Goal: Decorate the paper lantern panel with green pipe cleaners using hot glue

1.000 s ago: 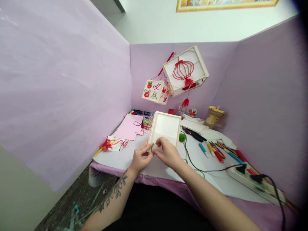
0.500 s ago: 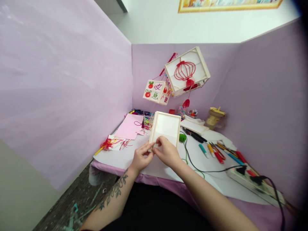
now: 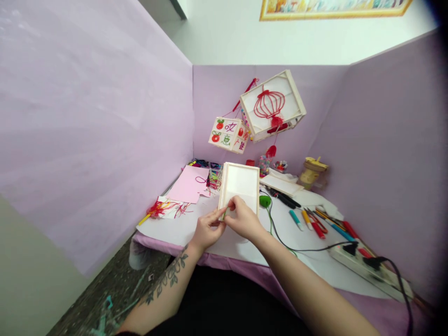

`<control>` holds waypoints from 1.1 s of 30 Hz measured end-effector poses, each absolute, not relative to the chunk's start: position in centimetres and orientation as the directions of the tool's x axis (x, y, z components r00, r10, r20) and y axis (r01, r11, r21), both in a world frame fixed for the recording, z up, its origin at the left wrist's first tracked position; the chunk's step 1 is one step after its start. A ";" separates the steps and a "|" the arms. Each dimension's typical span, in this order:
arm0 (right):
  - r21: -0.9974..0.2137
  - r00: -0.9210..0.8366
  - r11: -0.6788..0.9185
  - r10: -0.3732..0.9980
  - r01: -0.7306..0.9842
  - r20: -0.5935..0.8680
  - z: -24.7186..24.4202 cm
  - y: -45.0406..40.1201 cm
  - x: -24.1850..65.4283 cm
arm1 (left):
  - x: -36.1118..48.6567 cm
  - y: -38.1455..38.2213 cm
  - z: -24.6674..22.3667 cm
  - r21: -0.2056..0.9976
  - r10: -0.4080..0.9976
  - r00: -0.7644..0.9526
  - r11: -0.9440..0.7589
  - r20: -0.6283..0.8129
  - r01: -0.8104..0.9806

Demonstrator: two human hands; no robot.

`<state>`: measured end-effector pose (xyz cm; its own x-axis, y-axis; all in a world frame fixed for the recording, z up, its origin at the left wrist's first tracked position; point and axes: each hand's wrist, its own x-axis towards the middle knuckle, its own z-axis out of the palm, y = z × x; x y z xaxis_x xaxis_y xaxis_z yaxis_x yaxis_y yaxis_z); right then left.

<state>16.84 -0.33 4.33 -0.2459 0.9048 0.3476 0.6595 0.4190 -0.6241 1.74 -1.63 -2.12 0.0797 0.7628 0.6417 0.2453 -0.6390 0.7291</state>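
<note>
A pale wooden frame (image 3: pixel 244 184) with a white panel, box-like along its left side, tilts up over the table. My left hand (image 3: pixel 207 229) is closed on its lower left corner. My right hand (image 3: pixel 244 220) reaches over the lower part of the panel, its fingertips pinched together at the same corner. Between the hands shows a small bit of green strand (image 3: pixel 224 214); how it is fixed I cannot make out. A green yarn ball (image 3: pixel 265 201) lies just right of the frame, with a loose green strand trailing from it.
Two decorated lanterns (image 3: pixel 273 105) hang behind. Pink paper (image 3: pixel 189 184) and red-yellow threads (image 3: pixel 159 208) lie left. On the right are black-handled pliers (image 3: pixel 285 199), a teal glue-like tube (image 3: pixel 296 219), red scissors (image 3: pixel 317 226), a power strip (image 3: pixel 371 270) with black cords, and a yellow-lidded cup (image 3: pixel 312 170).
The frame has shifted slightly left and turned a little more upright. Both hands stay at its lower left corner, and the right fingers have moved only slightly.
</note>
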 end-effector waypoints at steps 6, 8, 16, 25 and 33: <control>-0.651 -0.242 0.416 0.907 0.635 0.345 3.7 -0.3 17.0 | 1.8 -1.7 -2.1 0.711 0.745 0.083 -0.658 0.661 0.248; -0.657 -0.274 0.447 0.894 0.608 0.355 3.7 0.0 17.3 | 1.8 -1.8 -2.1 0.712 0.751 0.078 -0.649 0.655 0.267; -0.746 -0.287 0.433 0.900 0.507 0.328 4.0 0.5 17.7 | 1.7 -2.1 -1.8 0.699 0.741 0.082 -0.659 0.666 0.277; -0.795 -0.198 0.411 0.911 0.447 0.361 3.3 0.4 17.5 | 1.9 -2.2 -1.7 0.708 0.746 0.041 -0.646 0.665 0.284; -0.772 -0.143 0.435 0.897 0.463 0.419 3.1 0.3 17.4 | 1.5 -2.2 -1.8 0.693 0.742 0.036 -0.641 0.670 0.330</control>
<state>17.44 0.28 3.06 -0.1430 0.8967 0.4189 0.4634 0.4346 -0.7722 1.47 -2.22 -1.80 0.0361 0.7419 0.6696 0.3303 -0.6412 0.6926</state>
